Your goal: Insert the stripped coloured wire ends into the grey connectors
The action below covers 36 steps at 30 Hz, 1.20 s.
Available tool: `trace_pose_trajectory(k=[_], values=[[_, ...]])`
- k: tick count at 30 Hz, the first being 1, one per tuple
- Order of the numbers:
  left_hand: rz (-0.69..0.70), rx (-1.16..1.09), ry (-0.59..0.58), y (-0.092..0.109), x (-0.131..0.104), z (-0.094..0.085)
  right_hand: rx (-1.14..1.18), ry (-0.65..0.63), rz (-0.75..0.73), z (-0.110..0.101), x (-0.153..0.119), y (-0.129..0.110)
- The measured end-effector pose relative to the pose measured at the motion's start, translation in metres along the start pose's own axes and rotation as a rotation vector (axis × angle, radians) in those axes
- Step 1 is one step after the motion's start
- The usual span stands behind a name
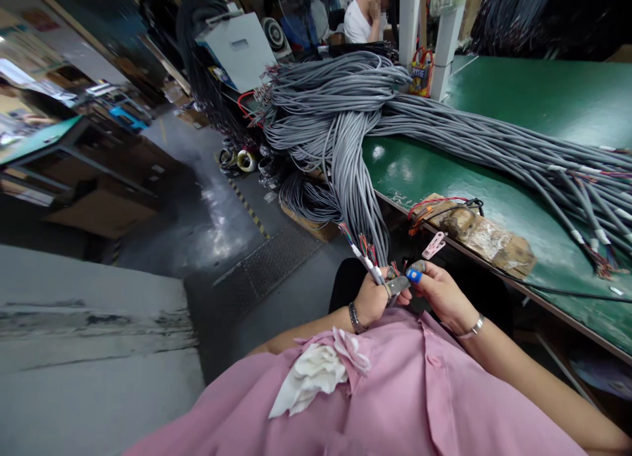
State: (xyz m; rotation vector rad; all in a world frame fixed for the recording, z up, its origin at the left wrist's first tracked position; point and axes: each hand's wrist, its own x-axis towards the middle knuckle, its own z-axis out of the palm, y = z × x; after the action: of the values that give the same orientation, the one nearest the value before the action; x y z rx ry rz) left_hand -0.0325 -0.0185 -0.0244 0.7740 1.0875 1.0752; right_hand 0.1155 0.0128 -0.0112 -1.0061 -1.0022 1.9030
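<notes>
My left hand [376, 297] is closed around a few grey cables [371, 270] in front of my body. Their stripped ends fan out in thin coloured wires [364, 245], with white bands just below. Grey wrapping covers my left thumb. Close beside it, my right hand [442, 295] is closed in a pinch, with blue wrapping on the thumb. Its fingertips are near some short wire ends [394, 269]; what they pinch is too small to make out. A large bundle of grey cables [353, 160] drapes over the table edge just beyond my hands.
More grey cables [474, 130] stretch across the green table [533, 87]. At its near edge lie a taped wooden block [486, 235], a pink clothespin [434, 245] and a black cord [557, 290]. A person [363, 18] sits behind. A grey panel [93, 331] stands to the left.
</notes>
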Motion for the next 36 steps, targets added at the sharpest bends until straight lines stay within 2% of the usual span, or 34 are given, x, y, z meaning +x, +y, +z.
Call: trace_pose_trajectory(k=[4, 8, 16, 20, 23, 27, 29, 31, 36], values=[[-0.011, -0.074, 0.103, -0.001, 0.002, 0.002, 0.069, 0.037, -0.038, 0.001, -0.003, 0.005], [-0.015, -0.085, 0.112, 0.000, 0.003, 0.005, 0.032, 0.091, -0.096, 0.000, -0.002, 0.003], [0.028, -0.119, 0.165, 0.002, 0.004, 0.004, 0.040, 0.042, -0.042, -0.008, -0.003, 0.007], [0.032, -0.097, 0.142, 0.000, 0.004, 0.003, 0.116, 0.030, -0.013, -0.020, -0.002, 0.006], [0.022, -0.033, 0.073, -0.002, 0.003, 0.003, 0.182, -0.005, 0.026, -0.025, 0.001, -0.005], [0.016, 0.052, -0.014, -0.003, 0.001, 0.003, 0.167, -0.116, 0.082, -0.023, 0.001, -0.018], [0.014, 0.086, -0.037, -0.001, -0.001, 0.002, 0.146, -0.144, 0.062, -0.019, 0.001, -0.019], [0.010, 0.117, -0.052, 0.000, -0.002, 0.002, 0.110, -0.131, 0.014, -0.015, 0.000, -0.016], [-0.005, 0.123, -0.037, 0.003, -0.005, 0.003, 0.020, -0.007, -0.051, -0.011, -0.002, -0.006]])
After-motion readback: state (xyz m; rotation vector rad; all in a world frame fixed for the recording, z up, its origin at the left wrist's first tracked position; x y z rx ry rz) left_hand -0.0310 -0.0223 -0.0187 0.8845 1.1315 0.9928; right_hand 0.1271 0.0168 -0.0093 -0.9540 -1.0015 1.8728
